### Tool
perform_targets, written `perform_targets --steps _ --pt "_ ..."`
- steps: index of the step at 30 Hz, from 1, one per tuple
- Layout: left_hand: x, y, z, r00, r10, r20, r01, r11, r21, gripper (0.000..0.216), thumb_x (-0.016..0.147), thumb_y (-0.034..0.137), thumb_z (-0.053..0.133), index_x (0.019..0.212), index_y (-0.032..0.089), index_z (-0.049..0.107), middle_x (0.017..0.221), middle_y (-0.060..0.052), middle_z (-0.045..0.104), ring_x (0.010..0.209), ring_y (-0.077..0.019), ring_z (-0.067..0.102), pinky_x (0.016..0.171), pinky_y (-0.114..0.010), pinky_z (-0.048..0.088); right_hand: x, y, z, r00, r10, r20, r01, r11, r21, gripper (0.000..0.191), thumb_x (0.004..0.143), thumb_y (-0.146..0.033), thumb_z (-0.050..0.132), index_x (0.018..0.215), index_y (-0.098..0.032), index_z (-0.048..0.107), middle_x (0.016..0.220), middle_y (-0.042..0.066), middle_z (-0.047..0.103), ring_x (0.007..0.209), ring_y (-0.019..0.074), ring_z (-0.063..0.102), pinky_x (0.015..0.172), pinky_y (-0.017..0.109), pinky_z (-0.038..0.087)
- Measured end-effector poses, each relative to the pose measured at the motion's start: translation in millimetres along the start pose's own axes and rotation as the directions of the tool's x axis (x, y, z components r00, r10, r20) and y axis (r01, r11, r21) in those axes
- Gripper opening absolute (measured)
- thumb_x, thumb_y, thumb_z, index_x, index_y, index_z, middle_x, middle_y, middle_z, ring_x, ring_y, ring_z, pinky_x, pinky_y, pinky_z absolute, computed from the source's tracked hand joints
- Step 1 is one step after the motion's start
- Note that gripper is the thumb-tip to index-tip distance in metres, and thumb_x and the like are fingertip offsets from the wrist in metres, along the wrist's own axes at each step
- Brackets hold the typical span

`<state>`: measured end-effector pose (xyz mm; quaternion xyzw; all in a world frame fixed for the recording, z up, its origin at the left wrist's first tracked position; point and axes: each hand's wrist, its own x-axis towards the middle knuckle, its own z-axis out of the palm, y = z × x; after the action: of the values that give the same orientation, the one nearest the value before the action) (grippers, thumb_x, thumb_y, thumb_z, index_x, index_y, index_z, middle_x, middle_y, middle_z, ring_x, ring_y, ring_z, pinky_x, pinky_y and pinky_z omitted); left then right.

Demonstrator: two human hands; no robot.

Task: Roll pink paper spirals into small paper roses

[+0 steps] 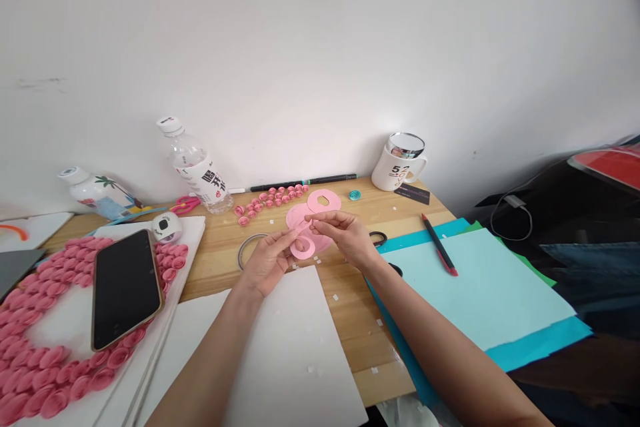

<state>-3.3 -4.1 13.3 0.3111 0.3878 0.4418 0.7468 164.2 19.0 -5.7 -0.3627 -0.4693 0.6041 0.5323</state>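
Between both hands is a pink paper spiral [303, 249], its curled strip hanging below the fingers. My left hand [270, 259] is closed on the left part of the spiral. The fingertips of my right hand [349, 235] pinch the strip's upper end. Just behind them, pink paper discs [324, 200] lie on the wooden table, the top one with a small hole in its middle. Several small rolled pink paper roses [270, 200] sit further back, and one teal paper rose [355, 195] is to their right. A roll of tape [245, 253] lies by my left hand.
White boards [295, 347] lie under my left forearm. On the left, a phone [127, 287] rests on a board of pink roses [50, 367]. Bottles [193, 167] and a white mug [395, 167] stand by the wall. Blue paper sheets [480, 287], a pen [440, 245] and partly covered scissors [379, 238] are right.
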Motion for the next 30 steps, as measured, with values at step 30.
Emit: perform_targets --steps 30 --pt "0.6 -5.4 6.1 0.975 0.223 -0.007 -0.213 0.942 0.26 0.015 0.07 0.029 0.066 0.072 0.014 0.069 0.07 -0.003 0.063 0.069 -0.0122 0.054 0.07 -0.025 0.045 0.8 2.3 0.9 0.998 -0.042 -0.046 0.041 0.999 -0.023 0.019 0.065 -0.033 0.07 0.078 -0.019 0.067 0.073 0.002 0.067 0.067 0.0138 0.062 0.073 0.033 0.049"
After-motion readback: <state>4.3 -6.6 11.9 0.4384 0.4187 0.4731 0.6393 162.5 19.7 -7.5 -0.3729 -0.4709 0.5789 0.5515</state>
